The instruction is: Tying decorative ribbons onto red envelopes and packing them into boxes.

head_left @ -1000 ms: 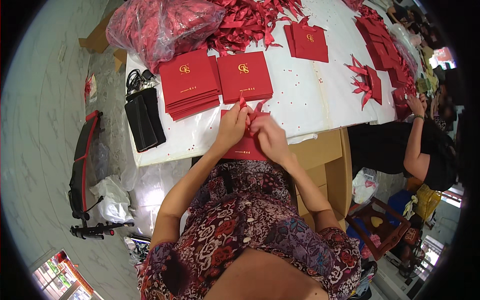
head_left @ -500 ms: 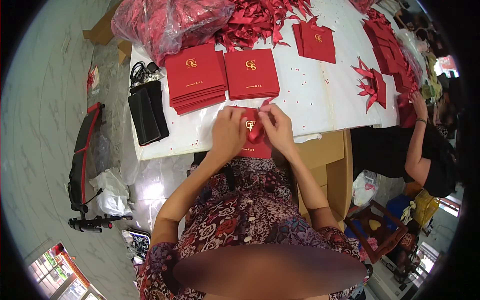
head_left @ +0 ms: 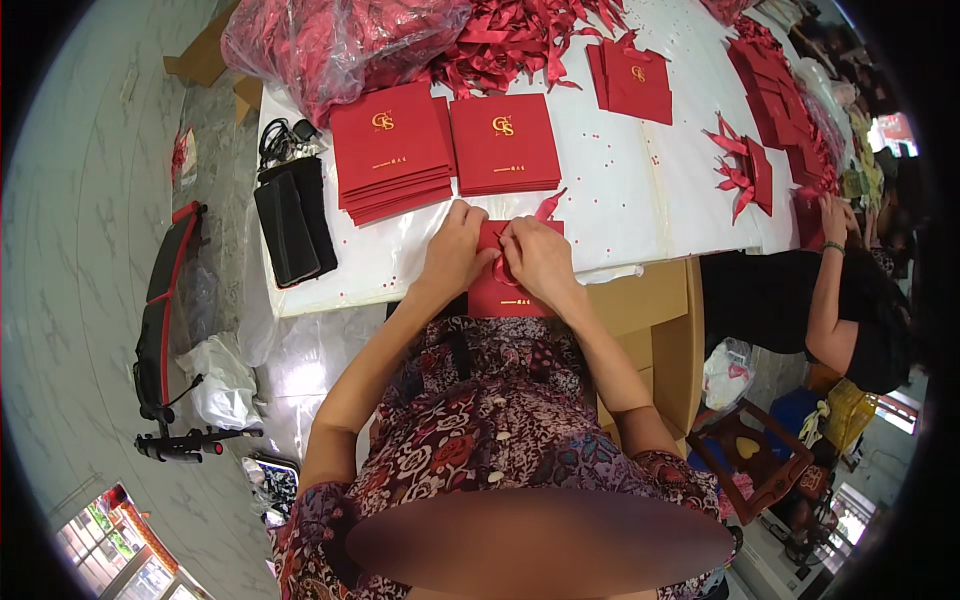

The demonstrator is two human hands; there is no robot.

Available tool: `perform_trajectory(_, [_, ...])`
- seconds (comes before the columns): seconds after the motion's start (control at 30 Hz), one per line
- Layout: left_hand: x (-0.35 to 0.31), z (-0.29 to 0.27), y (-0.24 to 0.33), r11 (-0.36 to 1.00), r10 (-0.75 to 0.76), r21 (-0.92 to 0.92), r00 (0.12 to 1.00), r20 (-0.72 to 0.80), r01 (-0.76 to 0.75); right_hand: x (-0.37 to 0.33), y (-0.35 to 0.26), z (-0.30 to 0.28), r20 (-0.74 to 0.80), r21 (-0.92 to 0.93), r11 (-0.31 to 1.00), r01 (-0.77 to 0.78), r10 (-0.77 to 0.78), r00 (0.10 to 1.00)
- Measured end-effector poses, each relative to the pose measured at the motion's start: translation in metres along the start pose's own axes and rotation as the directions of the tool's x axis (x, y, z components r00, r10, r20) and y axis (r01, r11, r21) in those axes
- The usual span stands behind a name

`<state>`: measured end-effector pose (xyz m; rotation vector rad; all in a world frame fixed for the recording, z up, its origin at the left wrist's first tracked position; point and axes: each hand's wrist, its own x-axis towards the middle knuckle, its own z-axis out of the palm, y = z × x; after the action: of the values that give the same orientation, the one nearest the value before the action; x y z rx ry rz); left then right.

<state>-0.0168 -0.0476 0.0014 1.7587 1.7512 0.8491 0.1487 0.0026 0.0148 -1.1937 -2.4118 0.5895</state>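
A red card folder [head_left: 508, 290] lies at the near edge of the white table [head_left: 620, 200], its lower part overhanging toward the person's lap. The left hand [head_left: 455, 250] presses on the folder's upper left corner, fingers curled down on it. The right hand [head_left: 540, 258] covers its upper right part, fingertips pinching a red ribbon [head_left: 505, 265] that loops over the folder's face; a ribbon tail [head_left: 548, 205] sticks up just beyond the folder.

Beyond the folder stand two stacks of like red folders [head_left: 445, 150], with a bare strip of tabletop between them and the hands. Left of the folder the table is open as far as a black pouch [head_left: 295, 225] lying near the left edge. Right of the folder the white surface runs free to a folder with ribbon bows [head_left: 745, 170]. Farther beyond lie a heap of loose ribbons [head_left: 520, 40] and a plastic bag of red goods [head_left: 330, 45]. At the far right another person's hand [head_left: 830, 215] rests on the table.

Compared with half a second ago, the folder sits in much the same place and both hands have drawn closer over its top, hiding more of it.
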Motion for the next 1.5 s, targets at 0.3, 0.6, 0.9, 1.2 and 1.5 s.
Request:
perform_trajectory(0.3, [-0.002,-0.009,-0.01,0.99,0.121,-0.075,0.991,0.056,-0.117,-0.003,0.005,-0.007,0.058,0.068,0.998,-0.015,0.011,0.998])
perform_trajectory(0.6, [0.007,-0.015,0.003,0.981,0.183,0.052,0.981,0.071,-0.187,-0.006,0.008,-0.007,0.015,0.095,0.995,0.026,-0.028,1.0])
perform_trajectory(0.9, [0.009,-0.008,0.005,0.987,0.151,0.052,0.988,0.026,-0.152,-0.002,-0.006,-0.005,0.066,0.061,0.997,-0.057,0.053,0.996])
perform_trajectory(1.2, [0.007,0.011,0.004,0.98,0.145,0.151,0.984,-0.102,-0.128,0.004,-0.009,-0.007,0.147,0.048,0.971,-0.233,0.224,0.964])
perform_trajectory(1.5, [0.009,0.006,0.012,0.991,0.13,-0.016,0.978,-0.161,-0.135,0.005,-0.007,-0.009,0.247,0.275,0.874,-0.401,0.338,0.908])
